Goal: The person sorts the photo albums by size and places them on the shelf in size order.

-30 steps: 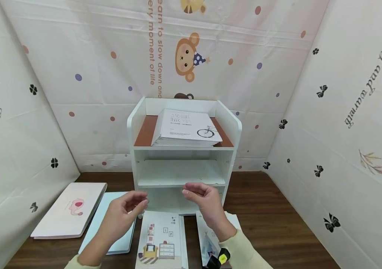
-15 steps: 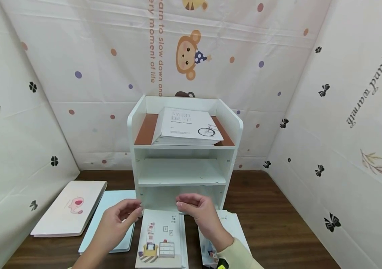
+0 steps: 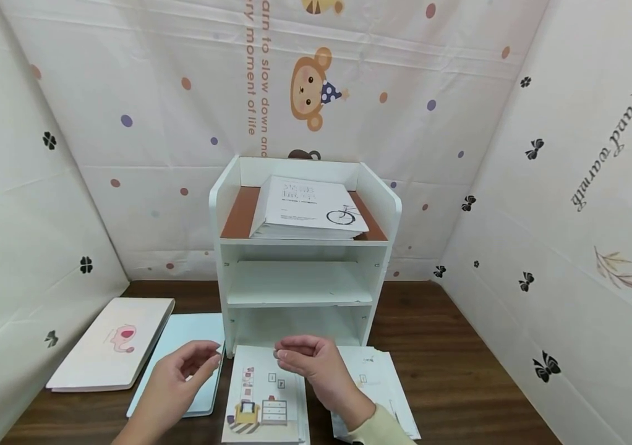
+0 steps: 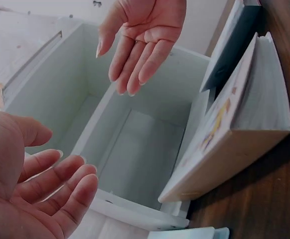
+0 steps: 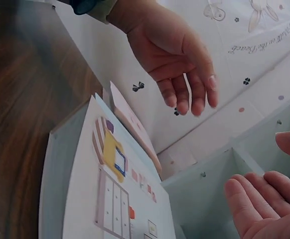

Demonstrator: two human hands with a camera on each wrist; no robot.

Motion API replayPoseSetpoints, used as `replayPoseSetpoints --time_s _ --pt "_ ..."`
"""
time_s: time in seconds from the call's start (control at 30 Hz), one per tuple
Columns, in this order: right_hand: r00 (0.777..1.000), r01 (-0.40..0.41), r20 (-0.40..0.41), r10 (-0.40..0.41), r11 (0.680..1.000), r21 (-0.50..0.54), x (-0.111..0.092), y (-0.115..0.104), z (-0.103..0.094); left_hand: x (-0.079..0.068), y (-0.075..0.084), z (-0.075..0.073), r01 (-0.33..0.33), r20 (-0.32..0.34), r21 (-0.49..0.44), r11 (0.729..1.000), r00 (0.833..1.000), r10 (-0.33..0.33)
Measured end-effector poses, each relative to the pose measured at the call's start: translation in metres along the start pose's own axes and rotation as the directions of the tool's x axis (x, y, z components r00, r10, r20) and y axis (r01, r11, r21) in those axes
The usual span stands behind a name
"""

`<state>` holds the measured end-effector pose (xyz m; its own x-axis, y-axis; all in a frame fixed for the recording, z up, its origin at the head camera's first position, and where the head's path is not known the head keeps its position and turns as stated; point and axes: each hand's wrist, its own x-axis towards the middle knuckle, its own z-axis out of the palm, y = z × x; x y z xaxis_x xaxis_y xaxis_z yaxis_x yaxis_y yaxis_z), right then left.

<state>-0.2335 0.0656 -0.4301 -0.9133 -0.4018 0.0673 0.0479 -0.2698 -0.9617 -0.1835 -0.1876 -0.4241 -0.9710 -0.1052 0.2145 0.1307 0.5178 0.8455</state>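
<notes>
Both hands hover empty in front of a small white shelf (image 3: pixel 300 284), palms turned toward each other. My left hand (image 3: pixel 174 380) hangs over the light blue book (image 3: pixel 193 330), fingers loosely bent. My right hand (image 3: pixel 318 377) floats over the gap between a book with an armchair and drawer-chest drawing (image 3: pixel 260 392) and another white book (image 3: pixel 377 386) to its right, partly covering both. In the left wrist view, the fingers of the left hand (image 4: pixel 50 194) and right hand (image 4: pixel 147 42) are relaxed, with space between them. The drawn-furniture book (image 5: pixel 120 184) lies flat, thick-paged, in the right wrist view.
A stack of white books, the top cover bearing a bicycle (image 3: pixel 341 216), lies on the shelf's brown top board (image 3: pixel 238 216). A white book with a pink elephant (image 3: pixel 110 346) rests at the far left of the dark wooden table (image 3: pixel 461 383). Printed cloth walls (image 3: pixel 154 154) enclose the table.
Both hands have come lower and nearer the body, and the right has also moved left. More of the right-hand white book shows. The books and shelf have stayed put.
</notes>
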Motion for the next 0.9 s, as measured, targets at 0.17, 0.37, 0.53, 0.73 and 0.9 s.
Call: replayPoseSetpoints --time_s 0.17,0.37,0.53,0.73,0.9 --pt "1.0 -0.022 0.002 0.022 0.999 0.033 -0.002 0.002 0.004 -0.005 -0.006 -0.006 0.032 0.003 0.019 0.999 0.999 -0.032" --pt "0.992 -0.127 0.036 0.125 0.988 0.086 -0.001 0.006 0.007 -0.01 -0.012 -0.02 0.139 0.053 0.078 0.987 0.988 -0.144" --pt "0.979 -0.198 0.065 0.192 0.974 0.112 0.002 0.009 0.012 -0.01 -0.022 -0.031 0.175 0.11 0.099 0.98 0.977 -0.185" --pt "0.969 -0.239 0.097 0.228 0.962 0.129 0.006 0.014 0.022 -0.007 -0.036 -0.042 0.199 0.129 0.179 0.963 0.966 -0.224" --pt "0.961 -0.264 0.123 0.246 0.95 0.166 0.008 0.017 0.028 -0.006 -0.046 -0.048 0.192 0.132 0.237 0.952 0.965 -0.227"
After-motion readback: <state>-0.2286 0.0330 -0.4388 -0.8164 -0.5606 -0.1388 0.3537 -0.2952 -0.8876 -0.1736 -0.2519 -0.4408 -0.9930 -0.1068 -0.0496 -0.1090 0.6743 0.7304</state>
